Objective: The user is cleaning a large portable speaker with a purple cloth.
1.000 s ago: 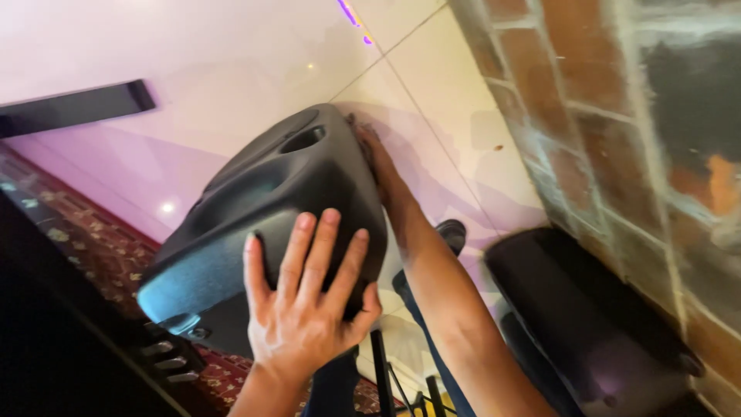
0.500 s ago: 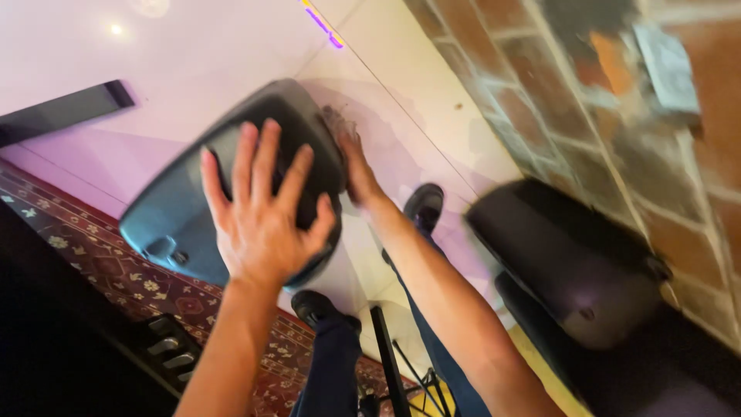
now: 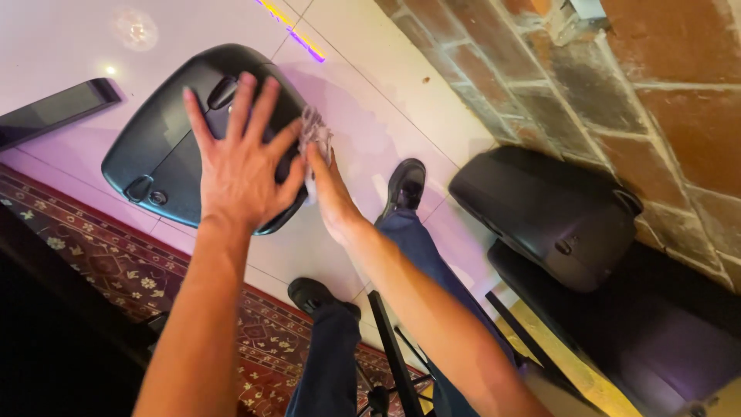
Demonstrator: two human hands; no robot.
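Note:
A dark grey speaker cabinet (image 3: 158, 154) sits on a stand below me, seen from above. My left hand (image 3: 239, 170) lies flat on its top, fingers spread wide, holding nothing. My right hand (image 3: 330, 197) is at the cabinet's right edge, closed on a small crumpled grey cloth (image 3: 315, 127) that presses against the cabinet's side. Both forearms reach down from the bottom of the view.
Black tripod stand legs (image 3: 390, 347) show between my legs and black shoes (image 3: 405, 185). A second dark speaker (image 3: 548, 216) lies at the right against a brick wall (image 3: 633, 100). A patterned red rug (image 3: 108, 270) borders the white tiled floor (image 3: 386, 93). A dark bar (image 3: 54, 112) is at the left.
The view has swung so the speaker's top faces me. My left hand slid up across the top. My right hand moved along the right edge, and its cloth now shows.

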